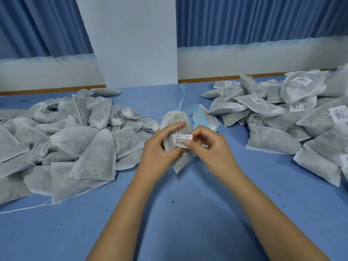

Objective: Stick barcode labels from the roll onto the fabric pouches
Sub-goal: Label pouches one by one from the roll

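Observation:
A white fabric pouch (pixel 174 119) stands upright over the middle of the table, gripped from the left by my left hand (pixel 160 149). A white barcode label (pixel 181 140) lies across the pouch's front. My right hand (pixel 205 146) has its thumb on the label's right end, with the fingers curled behind the pouch. Behind the pouch runs a curl of blue label backing strip (pixel 197 114); the roll itself is hidden.
A heap of unlabelled pouches (pixel 66 140) fills the left of the blue table (pixel 178 213). A heap of labelled pouches (pixel 286 113) fills the right. A white pillar (pixel 135 44) and blue curtains stand at the back. Loose strings trail at the left front.

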Demonstrator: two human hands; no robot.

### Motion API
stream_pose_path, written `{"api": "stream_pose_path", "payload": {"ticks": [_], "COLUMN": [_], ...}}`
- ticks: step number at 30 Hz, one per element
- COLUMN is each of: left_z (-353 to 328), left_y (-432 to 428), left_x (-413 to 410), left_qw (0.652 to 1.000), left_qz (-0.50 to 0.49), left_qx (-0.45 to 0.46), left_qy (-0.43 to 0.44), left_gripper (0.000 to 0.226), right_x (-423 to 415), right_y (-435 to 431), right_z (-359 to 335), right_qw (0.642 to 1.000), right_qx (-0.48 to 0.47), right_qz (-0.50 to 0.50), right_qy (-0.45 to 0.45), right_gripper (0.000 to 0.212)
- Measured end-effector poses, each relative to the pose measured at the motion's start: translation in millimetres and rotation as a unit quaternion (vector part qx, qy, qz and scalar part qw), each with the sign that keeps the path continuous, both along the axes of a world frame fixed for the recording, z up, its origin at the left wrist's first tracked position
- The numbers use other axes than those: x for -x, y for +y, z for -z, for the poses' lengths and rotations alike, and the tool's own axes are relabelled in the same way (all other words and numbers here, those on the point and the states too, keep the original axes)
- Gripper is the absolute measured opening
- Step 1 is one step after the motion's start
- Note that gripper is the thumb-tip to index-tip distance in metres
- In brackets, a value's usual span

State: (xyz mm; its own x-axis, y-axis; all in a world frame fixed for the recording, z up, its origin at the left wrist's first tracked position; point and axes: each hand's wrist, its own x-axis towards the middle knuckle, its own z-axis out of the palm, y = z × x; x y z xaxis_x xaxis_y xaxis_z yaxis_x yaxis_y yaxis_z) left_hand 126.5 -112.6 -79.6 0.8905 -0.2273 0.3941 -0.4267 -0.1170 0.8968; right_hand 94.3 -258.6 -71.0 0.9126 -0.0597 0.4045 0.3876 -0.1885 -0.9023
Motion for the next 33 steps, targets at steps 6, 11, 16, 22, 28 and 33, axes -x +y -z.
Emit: {"api": "stream_pose_path", "payload": {"ticks": [6,11,16,22,28,33], "left_z": [3.4,1.2,5.7,0.5,-8.6,-5.0], "left_y": [2.2,0.1,-0.2,-1.5,-33.7,-70.2], "left_x": [-1.2,1.5,-2.3,-0.7,18.5,36.4], "left_qw": [0.998,0.999,0.999,0.994,0.987,0.986], "left_qz": [0.049,0.044,0.018,0.066,0.003,-0.108], "left_qx": [-0.031,0.020,0.012,0.058,0.140,0.103], "left_qy": [-0.011,-0.013,-0.037,-0.063,0.076,0.076], "left_gripper": [0.068,0.045,0.043,0.064,0.048,0.018], "right_x": [-0.1,-0.7,-4.0,-2.1,18.5,36.6], "right_y": [0.4,-2.2,-0.4,-4.1,-12.3,-24.2], "right_z": [2.2,4.2,9.2,3.9,-4.8,-4.0], "right_qw": [0.998,0.996,0.983,0.979,0.980,0.970], "right_qx": [0.040,0.045,0.079,0.079,-0.151,-0.179], "right_qz": [0.035,0.076,0.164,0.182,0.115,0.137], "right_qy": [0.016,0.021,0.008,0.051,0.060,0.086], "right_gripper": [0.015,0.015,0.022,0.053,0.013,0.018]}}
